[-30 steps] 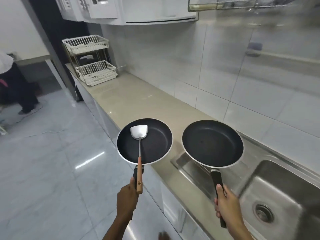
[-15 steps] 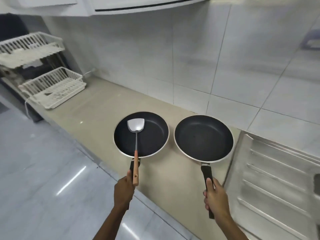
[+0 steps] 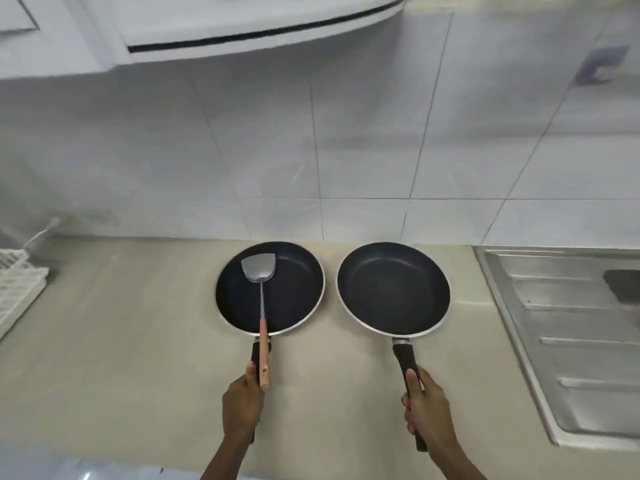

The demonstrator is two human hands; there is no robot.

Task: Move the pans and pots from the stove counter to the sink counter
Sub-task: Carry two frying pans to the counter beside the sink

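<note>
Two black frying pans with pale rims are side by side over the beige counter (image 3: 138, 323), near the tiled wall. My left hand (image 3: 241, 403) grips the black handle of the left pan (image 3: 294, 292), together with the wooden handle of a metal spatula (image 3: 260, 268) whose blade lies inside that pan. My right hand (image 3: 427, 407) is closed around the black handle of the right pan (image 3: 393, 289), which has nothing in it. I cannot tell whether the pans rest on the counter or hover just above it.
A steel sink drainboard (image 3: 568, 341) with ridges lies at the right, its basin corner at the far right edge. A white dish rack (image 3: 17, 289) pokes in at the left edge. White wall cabinets (image 3: 207, 26) hang overhead.
The view has swung to face the wall squarely. Both pans, still held, have moved over the counter left of the drainboard and sit closer to the wall and lower.
</note>
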